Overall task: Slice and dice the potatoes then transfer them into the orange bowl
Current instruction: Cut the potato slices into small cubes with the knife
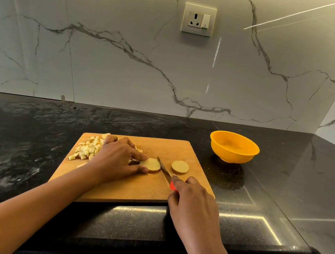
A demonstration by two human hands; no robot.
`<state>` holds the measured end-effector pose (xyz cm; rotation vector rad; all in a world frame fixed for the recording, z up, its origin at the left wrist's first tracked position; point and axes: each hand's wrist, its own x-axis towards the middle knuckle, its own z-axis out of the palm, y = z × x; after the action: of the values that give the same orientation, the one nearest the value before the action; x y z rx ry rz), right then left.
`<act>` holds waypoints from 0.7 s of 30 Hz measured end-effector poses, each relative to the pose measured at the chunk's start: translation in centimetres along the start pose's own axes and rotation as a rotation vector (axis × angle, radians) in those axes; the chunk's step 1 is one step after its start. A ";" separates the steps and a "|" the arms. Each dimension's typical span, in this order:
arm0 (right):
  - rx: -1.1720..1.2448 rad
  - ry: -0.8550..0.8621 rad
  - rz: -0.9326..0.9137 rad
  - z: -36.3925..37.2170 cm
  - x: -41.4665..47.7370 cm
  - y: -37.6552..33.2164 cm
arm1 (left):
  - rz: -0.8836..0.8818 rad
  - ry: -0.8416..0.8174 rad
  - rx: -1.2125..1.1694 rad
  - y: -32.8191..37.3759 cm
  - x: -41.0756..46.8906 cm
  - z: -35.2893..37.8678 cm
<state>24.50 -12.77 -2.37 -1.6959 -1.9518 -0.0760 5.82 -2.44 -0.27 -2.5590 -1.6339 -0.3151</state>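
A wooden cutting board [148,191] lies on the black counter. My left hand [118,158] pinches a potato piece [151,164] between fingers and thumb on the board. A single round potato slice [180,166] lies just to its right. Between the two runs the blade of a knife [163,168] with a red handle, gripped by my right hand [191,198]. A heap of diced potato [87,147] sits at the board's far left, partly hidden by my left hand. The orange bowl [234,146] stands on the counter to the right of the board and looks to hold nothing.
The black stone counter [30,139] runs to a marble backsplash with a wall socket [199,19]. The counter's front edge [167,235] lies just below the board. A side wall closes the right corner behind the bowl.
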 end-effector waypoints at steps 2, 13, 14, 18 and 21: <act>0.005 0.001 0.012 0.0 0.0 0.0 | -0.003 -0.016 -0.019 0.0 0.1 -0.1; -0.043 -0.018 0.042 -0.1 0.4 -0.6 | -0.016 0.006 -0.080 -1.1 -0.5 -0.7; -0.050 -0.023 0.035 0.0 0.4 -0.8 | -0.010 0.024 -0.029 -1.3 -0.6 -0.9; -0.067 -0.032 0.018 0.2 0.1 -1.4 | 0.046 -0.071 0.152 0.0 -1.7 -0.8; -0.087 -0.022 0.043 0.0 0.0 -1.0 | 0.067 -0.169 0.116 1.3 -2.7 0.0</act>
<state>23.55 -12.95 -2.00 -1.8007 -1.9522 -0.1285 5.90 -5.34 -0.81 -2.6065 -1.5626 0.0016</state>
